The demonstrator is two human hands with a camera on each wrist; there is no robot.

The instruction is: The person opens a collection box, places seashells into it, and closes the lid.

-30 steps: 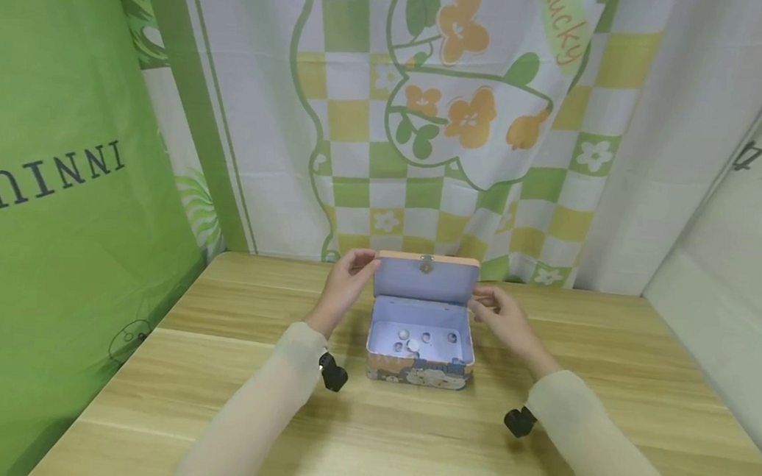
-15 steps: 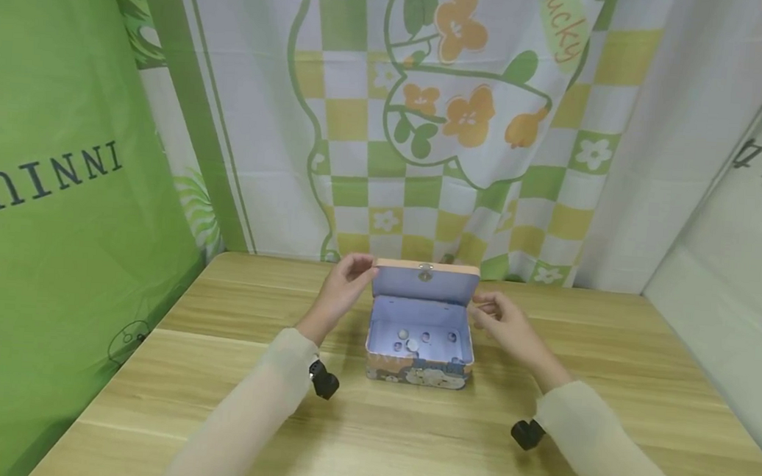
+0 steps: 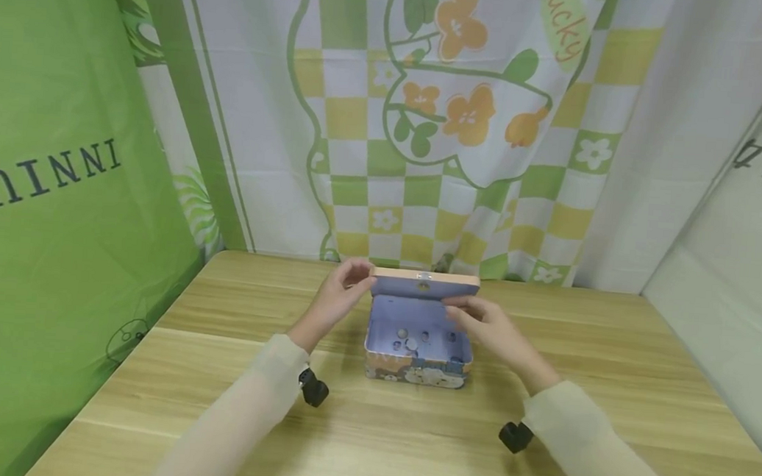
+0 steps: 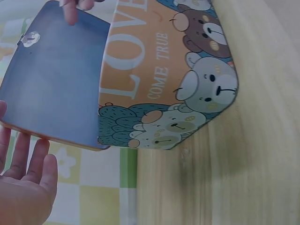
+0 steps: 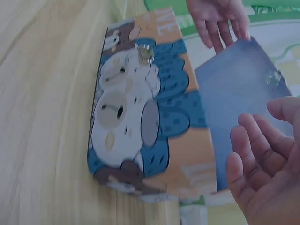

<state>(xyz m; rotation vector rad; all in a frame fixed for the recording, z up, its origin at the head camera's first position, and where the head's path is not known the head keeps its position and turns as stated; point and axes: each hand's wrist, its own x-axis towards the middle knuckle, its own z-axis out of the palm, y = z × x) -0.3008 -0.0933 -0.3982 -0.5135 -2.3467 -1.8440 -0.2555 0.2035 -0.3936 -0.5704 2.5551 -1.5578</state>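
Observation:
A hinged tin box (image 3: 418, 372) printed with cartoon bears and the words "LOVE COME TRUE" stands on the table, its lid (image 3: 397, 287) tilted up at the back. My left hand (image 3: 340, 290) grips the lid's left corner, thumb on the inner side and fingers behind, as the left wrist view (image 4: 23, 187) shows. Over the box's right rear part hovers my right hand (image 3: 490, 327), holding nothing, fingers loosely bent in front of the lid. Several small round pieces (image 3: 403, 334) lie on the box floor. A metal clasp (image 5: 273, 78) sits at the lid's front edge.
The box rests on a wood-grain table (image 3: 406, 446). Behind the table hangs a checked curtain (image 3: 385, 179), with a green cloth (image 3: 47, 170) at the left and a white cloth (image 3: 737, 263) at the right. A thin dark cable (image 3: 125, 334) shows near the left edge.
The lid has tipped forward and lower, with my left hand moving down along with it. My right hand has moved from beside the lid's right edge leftward over the box.

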